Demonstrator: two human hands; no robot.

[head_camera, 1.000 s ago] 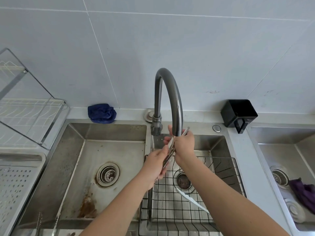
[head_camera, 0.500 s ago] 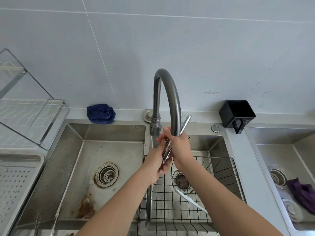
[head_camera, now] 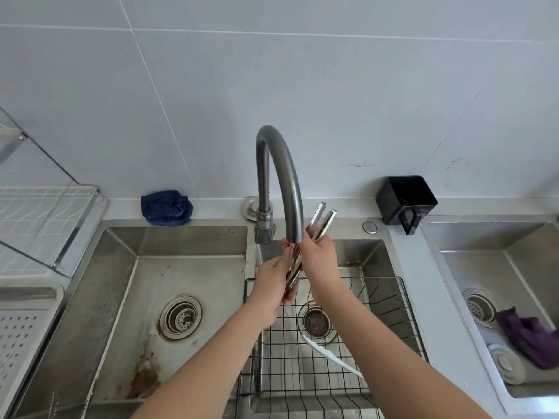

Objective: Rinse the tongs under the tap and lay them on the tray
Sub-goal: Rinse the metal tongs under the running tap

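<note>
Tongs (head_camera: 305, 246) at frame centre, under tap (head_camera: 282, 176) spout. Left hand (head_camera: 272, 282) wraps lower shaft; right hand (head_camera: 319, 255) closed round mid-section. Serrated tips project up-right beyond right grip.

The tongs (head_camera: 305, 249) are polished metal, bright and mirror-like, with toothed tips. The tap (head_camera: 279, 176) is a duller grey metal, smooth, with a soft brushed sheen. The left sink basin (head_camera: 145, 297) is brushed steel, stained and rust-brown near its drain (head_camera: 181, 316), whose ring looks tarnished. The wire basket (head_camera: 332, 358) is thin wire coated matt black. The blue cloth (head_camera: 167, 207) on the ledge is crumpled soft fabric, as is the purple cloth (head_camera: 529, 337). The black holder (head_camera: 405, 198) looks like glossy plastic. The perforated tray (head_camera: 21, 334) seems pale matt plastic. The wall tiles (head_camera: 272, 86) are smooth and faintly satin.
</note>
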